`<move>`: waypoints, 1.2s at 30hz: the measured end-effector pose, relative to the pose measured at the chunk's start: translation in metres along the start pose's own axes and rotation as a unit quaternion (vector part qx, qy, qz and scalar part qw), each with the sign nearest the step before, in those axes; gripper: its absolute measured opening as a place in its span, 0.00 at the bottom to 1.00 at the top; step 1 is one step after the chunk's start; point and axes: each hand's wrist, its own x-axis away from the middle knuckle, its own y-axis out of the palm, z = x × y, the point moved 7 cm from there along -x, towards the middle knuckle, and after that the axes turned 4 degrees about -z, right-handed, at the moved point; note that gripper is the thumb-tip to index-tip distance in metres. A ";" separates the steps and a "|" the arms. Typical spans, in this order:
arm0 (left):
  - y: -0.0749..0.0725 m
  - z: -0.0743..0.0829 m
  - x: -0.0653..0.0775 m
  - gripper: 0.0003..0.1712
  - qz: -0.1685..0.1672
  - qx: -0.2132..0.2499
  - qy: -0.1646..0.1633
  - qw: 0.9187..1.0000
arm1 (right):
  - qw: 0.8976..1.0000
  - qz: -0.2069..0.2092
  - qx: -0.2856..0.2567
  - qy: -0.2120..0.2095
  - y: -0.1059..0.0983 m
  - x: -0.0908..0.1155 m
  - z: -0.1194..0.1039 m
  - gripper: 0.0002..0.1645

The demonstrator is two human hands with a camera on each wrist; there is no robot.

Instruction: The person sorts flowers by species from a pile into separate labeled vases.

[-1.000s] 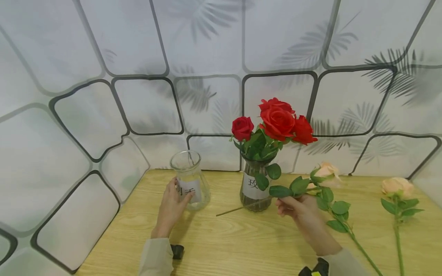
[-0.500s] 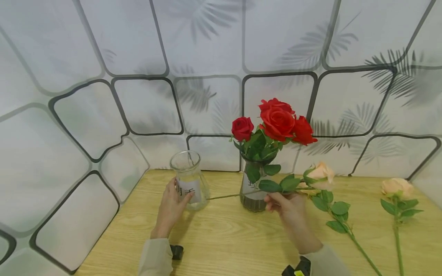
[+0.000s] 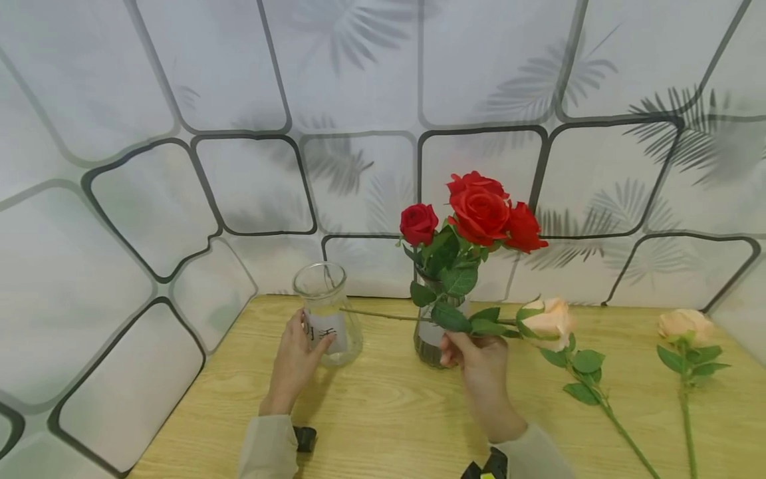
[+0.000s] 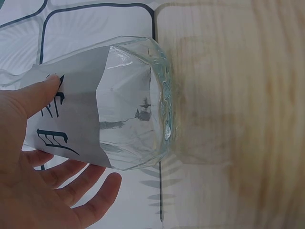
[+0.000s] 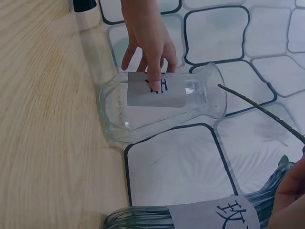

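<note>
My left hand [image 3: 296, 366] grips a clear glass vase [image 3: 353, 336], thumb on its paper label [image 4: 78, 105]; the vase stands upright on the table. In the right wrist view the same vase [image 5: 147, 117] shows its open mouth. My right hand [image 3: 481, 376] pinches the stem of a peach rose [image 3: 547, 324]. The rose lies nearly level, bloom to the right, bare stem [image 5: 262, 109] pointing left toward the clear vase. Its leaves cross in front of a dark ribbed vase [image 3: 427, 352] holding several red roses [image 3: 480, 211].
Another peach rose [image 3: 685, 326] lies on the wooden table [image 3: 371, 426] at the right. Beside it lies a leafy stem [image 3: 622, 422], its bloom hidden behind the held rose. A patterned wall covering [image 3: 365, 179] rises behind the table.
My right hand has moved left with the peach rose, and its stem end has risen and reached the clear vase's side in the head view. The left hand keeps its hold.
</note>
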 end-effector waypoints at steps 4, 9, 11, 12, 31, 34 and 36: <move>0.000 0.000 0.000 0.44 -0.002 -0.002 0.002 1.000 | 0.999 -0.005 0.009 -0.035 0.011 0.001 -0.005 0.18; -0.001 0.000 -0.001 0.45 0.000 0.000 0.004 1.000 | 0.998 -0.012 0.006 -0.056 0.022 0.001 -0.007 0.17; 0.000 0.000 -0.001 0.45 0.001 -0.001 0.005 1.000 | 0.997 -0.022 0.010 -0.069 0.027 0.000 -0.007 0.18; 0.000 0.000 -0.001 0.44 0.000 -0.001 0.005 1.000 | 0.996 -0.030 0.012 -0.082 0.030 -0.001 -0.008 0.18; 0.000 0.002 -0.003 0.43 0.008 -0.008 0.019 1.000 | 0.946 -0.131 0.258 -0.147 0.094 -0.026 -0.008 0.08; -0.001 0.000 -0.003 0.43 0.005 -0.008 0.012 1.000 | 0.942 -0.142 0.268 -0.140 0.106 -0.035 -0.008 0.09; 0.000 -0.001 -0.003 0.43 0.003 -0.008 0.009 1.000 | 0.940 -0.151 0.278 -0.132 0.113 -0.042 -0.007 0.10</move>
